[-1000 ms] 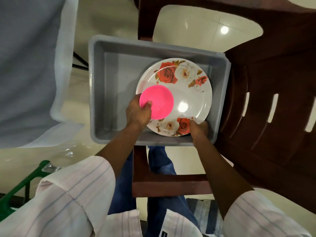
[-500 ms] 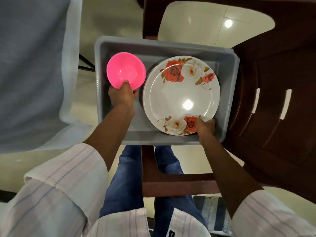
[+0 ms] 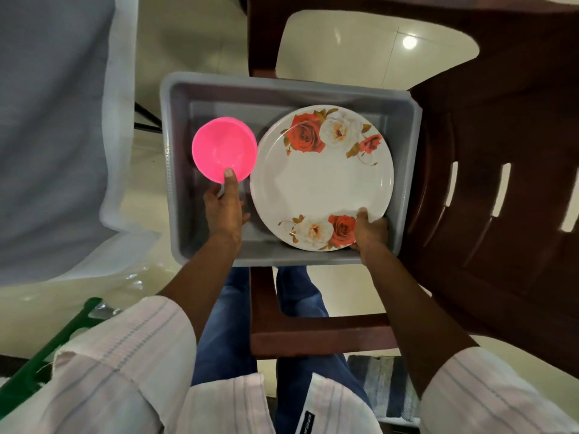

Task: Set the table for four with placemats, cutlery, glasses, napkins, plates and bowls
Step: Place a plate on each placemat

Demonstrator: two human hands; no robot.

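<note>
— What's nearest?
— The left hand (image 3: 224, 208) pinches the round pink plastic bowl (image 3: 224, 150) at its near rim, thumb on top, fingers hidden beneath. The right hand (image 3: 369, 230) grips the white rose-printed round plate (image 3: 322, 180), fingers tucked under.
— Where are they?
— Inside the grey plastic tub (image 3: 282, 84). Possibly another plate lies underneath.

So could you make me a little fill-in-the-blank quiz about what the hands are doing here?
The left hand holds a ____ bowl.
The right hand grips a flowered plate whose background colour is ____.
The bowl is to the ____ of the plate.
Both are over a ____ tub.
Missing words: pink, white, left, grey.
</note>
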